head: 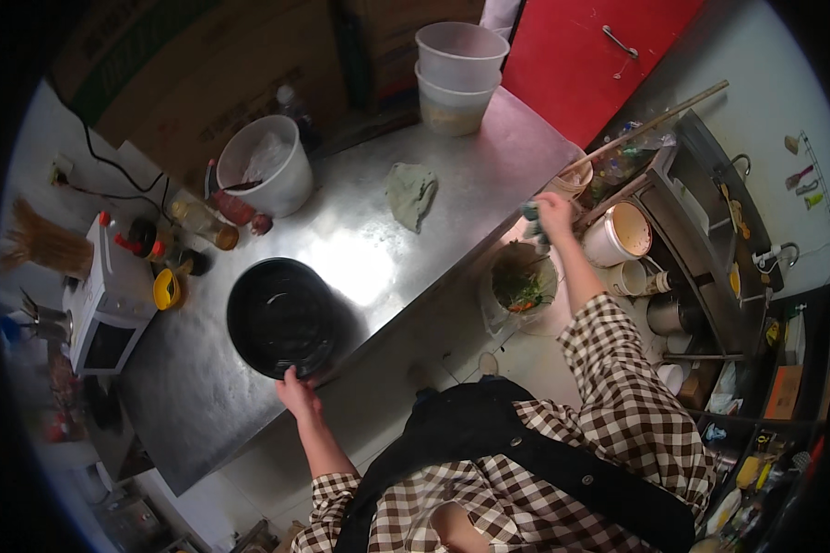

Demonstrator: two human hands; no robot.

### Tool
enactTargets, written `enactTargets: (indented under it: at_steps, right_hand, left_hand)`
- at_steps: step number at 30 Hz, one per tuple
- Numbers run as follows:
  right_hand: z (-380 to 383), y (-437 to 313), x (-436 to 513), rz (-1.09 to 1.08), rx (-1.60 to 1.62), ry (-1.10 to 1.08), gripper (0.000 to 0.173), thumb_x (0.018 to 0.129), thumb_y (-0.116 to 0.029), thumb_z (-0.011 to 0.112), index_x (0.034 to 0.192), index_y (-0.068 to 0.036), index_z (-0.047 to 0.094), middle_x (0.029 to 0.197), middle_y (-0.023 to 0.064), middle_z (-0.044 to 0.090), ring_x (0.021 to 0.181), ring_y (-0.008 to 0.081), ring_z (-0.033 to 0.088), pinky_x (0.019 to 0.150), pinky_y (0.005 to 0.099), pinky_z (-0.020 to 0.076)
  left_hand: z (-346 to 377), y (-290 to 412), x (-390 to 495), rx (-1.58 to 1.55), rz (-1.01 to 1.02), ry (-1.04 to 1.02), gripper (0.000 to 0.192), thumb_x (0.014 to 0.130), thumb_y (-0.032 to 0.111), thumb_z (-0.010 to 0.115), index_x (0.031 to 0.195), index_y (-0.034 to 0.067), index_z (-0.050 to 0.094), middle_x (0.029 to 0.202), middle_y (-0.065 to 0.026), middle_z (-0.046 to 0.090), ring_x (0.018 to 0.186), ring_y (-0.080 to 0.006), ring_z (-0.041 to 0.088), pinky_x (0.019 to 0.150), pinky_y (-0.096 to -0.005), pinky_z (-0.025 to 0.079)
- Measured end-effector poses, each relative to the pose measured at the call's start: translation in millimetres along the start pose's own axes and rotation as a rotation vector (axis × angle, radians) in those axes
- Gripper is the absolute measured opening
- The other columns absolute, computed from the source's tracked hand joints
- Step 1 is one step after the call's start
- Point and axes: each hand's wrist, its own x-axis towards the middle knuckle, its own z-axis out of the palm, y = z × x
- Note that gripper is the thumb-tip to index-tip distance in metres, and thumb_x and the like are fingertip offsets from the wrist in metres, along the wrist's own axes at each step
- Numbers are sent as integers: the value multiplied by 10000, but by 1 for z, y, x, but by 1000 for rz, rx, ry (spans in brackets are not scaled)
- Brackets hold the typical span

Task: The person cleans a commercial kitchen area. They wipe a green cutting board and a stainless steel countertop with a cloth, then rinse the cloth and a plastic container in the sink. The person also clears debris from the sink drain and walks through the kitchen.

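On the stainless steel table (200,415) stands a round black basin (280,314), with a little light reflecting inside it. My left hand (297,395) grips its near rim, the thumb over the edge. Out to the right, past the table's edge, my right hand (557,216) is closed around a crumpled grey-green cloth (538,225). Below that hand, on the floor, a bin lined with a clear bag (523,280) contains green vegetable scraps and orange bits. A pale green cloth (411,195) lies crumpled on the table's far half.
Two stacked translucent buckets (460,104) stand at the far table corner, and a white bucket (266,166) at the back left. A white microwave (114,304), bottles (204,225) and a yellow bowl (167,289) line the left side. Right are a sink unit (692,263), a white pail (617,235) and a wooden pole (653,124).
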Motion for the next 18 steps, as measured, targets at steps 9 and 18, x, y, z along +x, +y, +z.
enactTargets:
  at_steps: [9, 18]
  right_hand:
    - [100, 17, -39, -748, -441, -423, 206, 698, -44, 541, 876, -109, 621, 977, 46, 607, 925, 260, 564, 780, 351, 481]
    - [21, 126, 154, -454, -735, -123, 103, 730, -109, 530, 790, -137, 609, 881, 80, 588, 832, 276, 579, 736, 373, 483]
  left_hand:
    - [116, -57, -50, 51, -115, -66, 180, 853, 173, 573, 1002, 101, 504, 963, -34, 550, 797, -198, 576, 619, -325, 508]
    - [221, -98, -62, 94, -107, -18, 273, 883, 240, 549, 1058, 45, 470, 986, -101, 551, 824, -285, 583, 637, -356, 528]
